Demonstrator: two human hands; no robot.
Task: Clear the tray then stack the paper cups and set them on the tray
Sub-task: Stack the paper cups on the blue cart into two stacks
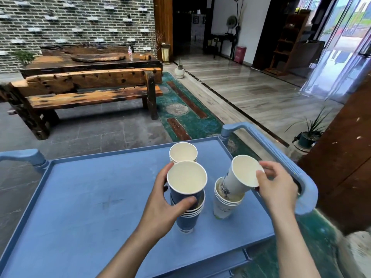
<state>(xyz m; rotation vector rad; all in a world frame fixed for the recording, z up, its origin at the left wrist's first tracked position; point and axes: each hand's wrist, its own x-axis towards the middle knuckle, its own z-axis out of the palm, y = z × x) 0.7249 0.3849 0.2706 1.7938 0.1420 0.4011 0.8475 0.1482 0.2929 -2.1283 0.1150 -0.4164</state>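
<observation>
On the blue tray (84, 197), the top of a cart, stand two stacks of paper cups. My left hand (162, 205) grips a dark blue cup (185, 180) that sits partly down in the blue stack (187, 219). My right hand (278, 189) holds a white cup (241, 175) by its rim, tilted, with its base inside the white stack (222, 205). A single white cup (183, 152) stands upright behind the blue stack, near the tray's far edge.
The cart's blue handle (281, 155) runs along the right side, close to my right hand; another handle (30, 155) is at the far left. A wooden bench (90, 93) and table stand beyond. A potted plant (309, 135) sits on the floor to the right.
</observation>
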